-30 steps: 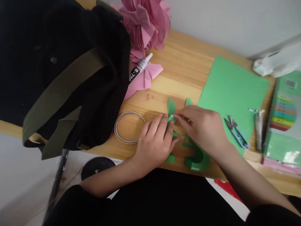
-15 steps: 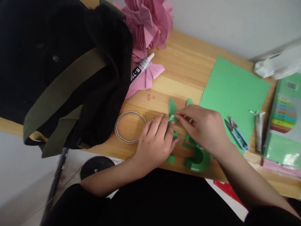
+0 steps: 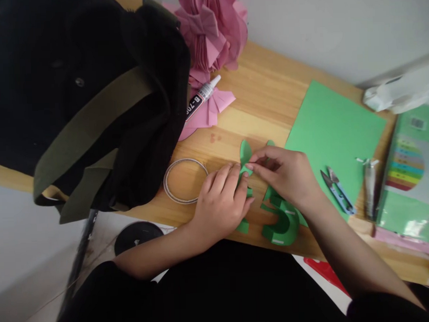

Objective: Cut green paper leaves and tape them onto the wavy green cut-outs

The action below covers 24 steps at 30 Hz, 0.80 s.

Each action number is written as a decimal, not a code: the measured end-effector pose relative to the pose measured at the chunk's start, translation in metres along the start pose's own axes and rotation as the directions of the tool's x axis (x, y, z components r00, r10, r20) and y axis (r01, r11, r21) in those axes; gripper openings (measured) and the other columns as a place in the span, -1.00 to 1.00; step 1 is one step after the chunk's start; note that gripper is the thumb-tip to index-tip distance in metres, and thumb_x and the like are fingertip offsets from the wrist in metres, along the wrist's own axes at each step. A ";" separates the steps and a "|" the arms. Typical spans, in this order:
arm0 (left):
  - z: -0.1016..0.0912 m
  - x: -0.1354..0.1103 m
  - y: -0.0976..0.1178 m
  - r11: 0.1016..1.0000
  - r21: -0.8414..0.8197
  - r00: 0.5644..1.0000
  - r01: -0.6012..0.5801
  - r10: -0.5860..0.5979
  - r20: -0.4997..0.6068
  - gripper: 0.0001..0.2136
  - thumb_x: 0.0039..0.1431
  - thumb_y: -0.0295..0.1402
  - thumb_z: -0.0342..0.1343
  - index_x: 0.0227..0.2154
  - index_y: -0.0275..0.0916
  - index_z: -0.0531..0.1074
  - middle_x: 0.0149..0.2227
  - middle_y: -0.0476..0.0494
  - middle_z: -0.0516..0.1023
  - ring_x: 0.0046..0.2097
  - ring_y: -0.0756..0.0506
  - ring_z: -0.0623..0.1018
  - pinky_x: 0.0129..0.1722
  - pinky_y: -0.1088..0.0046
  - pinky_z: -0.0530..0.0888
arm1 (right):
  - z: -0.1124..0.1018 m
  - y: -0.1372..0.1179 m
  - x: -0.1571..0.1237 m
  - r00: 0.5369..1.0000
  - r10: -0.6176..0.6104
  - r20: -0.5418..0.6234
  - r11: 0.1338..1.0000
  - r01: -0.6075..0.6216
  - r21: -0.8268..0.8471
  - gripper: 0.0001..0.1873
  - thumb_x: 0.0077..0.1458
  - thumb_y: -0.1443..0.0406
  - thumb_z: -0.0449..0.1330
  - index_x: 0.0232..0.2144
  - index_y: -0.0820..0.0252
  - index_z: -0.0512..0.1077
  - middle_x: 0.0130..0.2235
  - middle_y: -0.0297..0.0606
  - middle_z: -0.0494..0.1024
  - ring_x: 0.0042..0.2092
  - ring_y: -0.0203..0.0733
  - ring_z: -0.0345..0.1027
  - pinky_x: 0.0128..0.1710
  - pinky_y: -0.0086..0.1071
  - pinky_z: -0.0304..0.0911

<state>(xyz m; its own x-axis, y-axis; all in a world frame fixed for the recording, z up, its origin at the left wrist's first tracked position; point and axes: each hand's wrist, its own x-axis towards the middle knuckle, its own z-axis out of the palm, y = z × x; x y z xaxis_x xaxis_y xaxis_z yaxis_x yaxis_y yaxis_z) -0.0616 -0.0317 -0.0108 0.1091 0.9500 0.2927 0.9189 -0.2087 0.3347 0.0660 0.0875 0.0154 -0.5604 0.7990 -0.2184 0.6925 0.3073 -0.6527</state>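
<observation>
A narrow green paper cutout (image 3: 245,151) with a rounded tip lies on the table, mostly hidden under my fingers. My left hand (image 3: 221,203) presses over it from the left, fingers bent and the paper showing between forefinger and thumb. Thumb and forefinger of my right hand (image 3: 288,175) pinch together at the cutout's right edge. Whatever is in that pinch is too small to make out. Below my right hand rests a curved green paper cutout (image 3: 289,226) with short white strips on it. A thin roll of tape (image 3: 168,188) lies left of my left hand.
Blue-handled thread snips (image 3: 338,192) lie on a green sheet (image 3: 334,124). A pack of coloured paper (image 3: 408,173) is at the right. Left stands a black bag (image 3: 156,111) with olive straps. A glue tube (image 3: 201,98) rests on folded pink paper (image 3: 223,102).
My right hand has turned and shifted slightly, uncovering more of the curved cutout and a white strip on it. A white bit at its fingertips shows less now. My left hand stays put.
</observation>
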 end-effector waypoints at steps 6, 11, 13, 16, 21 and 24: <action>0.000 0.000 0.000 1.000 0.021 1.000 -0.007 0.007 -0.004 -0.65 0.23 -0.27 0.02 -0.07 -0.45 0.46 0.01 -0.42 0.50 0.04 -0.31 0.45 -0.05 0.17 0.38 | 0.002 0.005 0.002 0.999 -0.043 0.032 0.998 0.042 0.048 -0.92 0.00 0.29 0.26 -0.42 0.20 0.48 -0.55 -0.40 0.47 -0.54 -0.36 0.28 -0.49 -0.45 0.15; -0.001 0.000 0.000 0.999 0.037 1.000 -0.007 0.008 -0.005 -0.65 0.23 -0.26 0.03 -0.08 -0.43 0.47 0.02 -0.40 0.50 0.02 -0.30 0.46 -0.07 0.17 0.38 | -0.003 0.005 0.002 0.994 -0.089 0.058 0.995 0.086 0.044 -0.90 0.01 0.28 0.26 -0.40 0.20 0.47 -0.54 -0.40 0.44 -0.54 -0.36 0.27 -0.49 -0.45 0.16; 0.000 0.000 0.000 0.999 0.044 1.000 -0.013 0.014 -0.020 -0.66 0.22 -0.26 0.03 -0.10 -0.43 0.48 0.02 -0.40 0.50 0.01 -0.30 0.46 -0.07 0.18 0.38 | -0.009 0.005 0.000 0.992 -0.123 0.038 0.992 0.121 0.044 -0.92 0.03 0.30 0.25 -0.40 0.21 0.48 -0.52 -0.37 0.43 -0.52 -0.36 0.26 -0.49 -0.45 0.18; 0.001 -0.001 0.000 0.998 0.058 0.999 -0.022 0.024 -0.037 -0.66 0.22 -0.26 0.04 -0.09 -0.43 0.48 0.03 -0.37 0.50 0.00 -0.30 0.46 -0.08 0.17 0.38 | -0.015 0.003 -0.001 0.985 -0.173 0.008 0.985 0.173 -0.006 -0.94 0.05 0.33 0.22 -0.41 0.22 0.49 -0.49 -0.33 0.44 -0.50 -0.35 0.27 -0.48 -0.45 0.19; 0.002 -0.001 0.001 0.998 0.052 0.999 -0.028 0.030 -0.033 -0.66 0.21 -0.28 0.04 -0.09 -0.45 0.48 0.01 -0.36 0.51 0.00 -0.30 0.46 -0.10 0.17 0.38 | -0.015 -0.004 0.001 0.978 -0.165 0.131 0.971 0.184 -0.154 -0.93 0.03 0.35 0.23 -0.46 0.23 0.50 -0.49 -0.30 0.50 -0.50 -0.31 0.31 -0.48 -0.43 0.16; 0.002 -0.001 0.001 0.998 0.052 0.999 -0.034 0.036 -0.035 -0.66 0.22 -0.28 0.04 -0.09 -0.45 0.48 0.00 -0.36 0.52 -0.01 -0.30 0.46 -0.11 0.17 0.39 | -0.013 -0.010 0.007 0.979 -0.106 0.174 0.961 0.146 -0.236 -0.94 0.00 0.36 0.23 -0.48 0.23 0.49 -0.49 -0.30 0.52 -0.50 -0.29 0.34 -0.47 -0.42 0.16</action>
<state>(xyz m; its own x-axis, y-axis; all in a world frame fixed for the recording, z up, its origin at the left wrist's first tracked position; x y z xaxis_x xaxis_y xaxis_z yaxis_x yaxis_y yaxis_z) -0.0606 -0.0326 -0.0124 0.1288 0.9330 0.3361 0.9330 -0.2289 0.2778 0.0611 0.0966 0.0300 -0.7010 0.6597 -0.2709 0.6907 0.5334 -0.4882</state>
